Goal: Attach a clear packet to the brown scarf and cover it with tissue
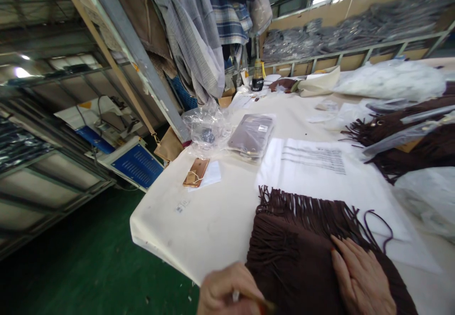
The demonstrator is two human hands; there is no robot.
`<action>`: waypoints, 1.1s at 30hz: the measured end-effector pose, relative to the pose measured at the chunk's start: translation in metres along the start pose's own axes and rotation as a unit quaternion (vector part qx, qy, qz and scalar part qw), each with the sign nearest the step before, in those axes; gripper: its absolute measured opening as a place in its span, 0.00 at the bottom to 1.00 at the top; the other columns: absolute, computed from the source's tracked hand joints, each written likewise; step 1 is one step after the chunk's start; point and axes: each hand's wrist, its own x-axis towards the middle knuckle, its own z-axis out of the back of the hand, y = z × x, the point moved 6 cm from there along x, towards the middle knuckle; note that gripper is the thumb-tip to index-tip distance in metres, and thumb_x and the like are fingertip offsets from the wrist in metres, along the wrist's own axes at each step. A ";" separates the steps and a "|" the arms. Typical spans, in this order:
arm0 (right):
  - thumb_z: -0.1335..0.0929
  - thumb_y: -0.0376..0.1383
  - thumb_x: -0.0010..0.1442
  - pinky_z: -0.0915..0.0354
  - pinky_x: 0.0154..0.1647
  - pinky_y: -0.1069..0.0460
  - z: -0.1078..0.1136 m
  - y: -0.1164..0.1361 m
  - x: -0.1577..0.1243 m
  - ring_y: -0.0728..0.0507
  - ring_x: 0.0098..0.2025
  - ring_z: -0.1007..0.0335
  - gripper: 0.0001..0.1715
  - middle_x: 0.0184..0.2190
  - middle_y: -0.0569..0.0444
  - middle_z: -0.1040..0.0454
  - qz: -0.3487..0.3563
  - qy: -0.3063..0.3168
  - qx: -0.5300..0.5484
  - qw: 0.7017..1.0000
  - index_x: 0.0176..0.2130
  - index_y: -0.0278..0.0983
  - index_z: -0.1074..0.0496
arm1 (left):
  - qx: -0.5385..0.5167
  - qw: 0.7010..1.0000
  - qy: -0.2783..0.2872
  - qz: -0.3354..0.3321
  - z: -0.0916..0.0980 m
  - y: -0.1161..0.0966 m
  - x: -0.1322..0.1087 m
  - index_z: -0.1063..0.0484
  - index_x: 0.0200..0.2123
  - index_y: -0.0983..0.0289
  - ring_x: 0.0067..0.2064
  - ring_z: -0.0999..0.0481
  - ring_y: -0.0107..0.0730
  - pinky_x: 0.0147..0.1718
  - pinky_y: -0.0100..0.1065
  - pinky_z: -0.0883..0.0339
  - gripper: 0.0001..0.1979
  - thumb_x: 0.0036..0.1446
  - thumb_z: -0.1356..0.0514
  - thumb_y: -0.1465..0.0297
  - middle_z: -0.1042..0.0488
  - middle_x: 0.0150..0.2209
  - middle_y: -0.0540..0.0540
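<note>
A dark brown fringed piece of cloth (302, 263), perhaps a garment or shawl, lies at the near edge of the table. My right hand (362, 277) rests flat on it, fingers stretched out and thumb to the left. At the cloth's left side my left hand (229, 290) is curled closed, with a small blurred brownish thing (263, 304) showing at its fingers. What that thing is I cannot make out. Under the fringe lies a white plastic bag (302, 177) with lines of dark print. The lower part of the cloth runs out of view.
On the white-covered table (167, 225) lie a gold phone (196, 171), a brown item in clear plastic (251, 134) and crumpled clear film (208, 125). More fringed brown cloth (423, 134) lies at the right. Clothes (199, 35) hang beside a metal post (131, 54) at the left.
</note>
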 end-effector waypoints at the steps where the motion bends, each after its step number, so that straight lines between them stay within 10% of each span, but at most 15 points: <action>1: 0.46 0.39 0.65 0.43 0.53 0.36 -0.001 -0.001 -0.001 0.34 0.47 0.33 0.22 0.43 0.40 0.28 -0.010 0.001 0.001 1.000 0.50 0.28 0.37 | -0.041 0.996 -0.073 0.024 0.018 0.002 0.008 0.27 0.24 0.62 0.30 0.27 0.37 0.30 0.37 0.32 0.18 0.45 0.36 0.52 0.26 0.26 0.56; 4: 0.46 0.40 0.65 0.43 0.54 0.36 -0.002 -0.003 -0.003 0.34 0.47 0.33 0.22 0.43 0.40 0.28 -0.022 0.001 -0.002 1.000 0.50 0.29 0.37 | -0.079 0.949 -0.288 0.102 0.067 0.022 0.026 0.30 0.28 0.64 0.29 0.26 0.35 0.30 0.36 0.32 0.20 0.40 0.36 0.53 0.24 0.29 0.55; 7: 0.46 0.40 0.65 0.43 0.55 0.36 -0.002 -0.003 -0.003 0.36 0.47 0.33 0.22 0.43 0.41 0.28 -0.019 0.004 0.001 1.000 0.51 0.31 0.38 | 0.030 0.937 -0.325 0.125 0.090 0.039 0.044 0.30 0.28 0.65 0.27 0.28 0.35 0.28 0.34 0.34 0.19 0.39 0.40 0.55 0.25 0.25 0.54; 15: 0.46 0.40 0.66 0.46 0.57 0.39 0.003 0.001 0.001 0.37 0.48 0.33 0.21 0.44 0.43 0.28 -0.026 -0.004 -0.008 1.000 0.51 0.31 0.37 | 0.306 0.902 -0.281 0.116 0.094 0.034 0.064 0.34 0.51 0.68 0.36 0.26 0.44 0.42 0.41 0.37 0.24 0.51 0.47 0.67 0.24 0.36 0.61; 26: 0.44 0.41 0.65 0.46 0.58 0.38 -0.002 -0.001 -0.005 0.37 0.48 0.31 0.22 0.45 0.43 0.27 -0.031 0.001 0.010 0.999 0.52 0.32 0.37 | 0.351 0.928 -0.099 0.076 0.051 0.022 0.091 0.28 0.43 0.64 0.42 0.27 0.41 0.46 0.39 0.37 0.18 0.45 0.42 0.70 0.24 0.38 0.56; 29: 0.44 0.44 0.64 0.42 0.57 0.38 0.003 -0.018 -0.004 0.38 0.52 0.33 0.23 0.51 0.48 0.29 -0.112 0.038 0.077 0.990 0.55 0.38 0.38 | 0.271 0.954 -0.131 0.013 0.044 0.006 0.099 0.26 0.40 0.65 0.48 0.33 0.48 0.53 0.47 0.45 0.19 0.45 0.41 0.62 0.27 0.42 0.61; 33: 0.42 0.56 0.56 0.41 0.57 0.37 0.028 -0.078 -0.006 0.36 0.55 0.36 0.32 0.54 0.48 0.32 -0.369 0.056 0.169 0.912 0.51 0.41 0.35 | 0.136 0.987 -0.021 0.086 0.009 0.014 0.117 0.26 0.30 0.65 0.35 0.27 0.41 0.38 0.39 0.36 0.18 0.46 0.40 0.55 0.25 0.29 0.56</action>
